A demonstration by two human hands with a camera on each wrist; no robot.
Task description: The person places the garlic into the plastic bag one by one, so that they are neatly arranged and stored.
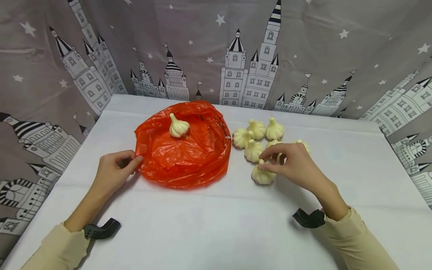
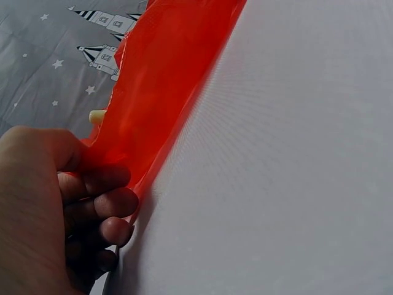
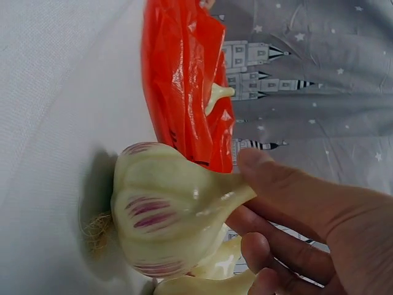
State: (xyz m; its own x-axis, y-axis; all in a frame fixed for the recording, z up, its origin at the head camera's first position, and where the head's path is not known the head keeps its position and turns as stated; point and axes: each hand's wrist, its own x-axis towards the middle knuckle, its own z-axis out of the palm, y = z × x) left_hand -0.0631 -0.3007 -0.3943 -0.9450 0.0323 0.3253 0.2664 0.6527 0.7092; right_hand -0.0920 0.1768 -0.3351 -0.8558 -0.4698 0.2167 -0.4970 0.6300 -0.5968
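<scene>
A red plastic bag [image 1: 182,161] lies spread open on the white table, with one garlic bulb [image 1: 179,126] inside it. At the bag's left edge my left hand [image 1: 116,168] pinches the rim between thumb and fingers; the left wrist view shows the red film [image 2: 159,80] running away from the curled fingers. My right hand [image 1: 293,161] pinches the stem of the nearest garlic bulb [image 1: 262,175], right of the bag. Seen from the right wrist, this bulb [image 3: 159,212] is cream with purple streaks and has thin roots at its base.
Several more garlic bulbs [image 1: 254,150] sit in a cluster right of the bag, some partly behind my right hand. A grey curtain [image 1: 202,48] printed with castles and stars hangs behind the white table [image 1: 202,225].
</scene>
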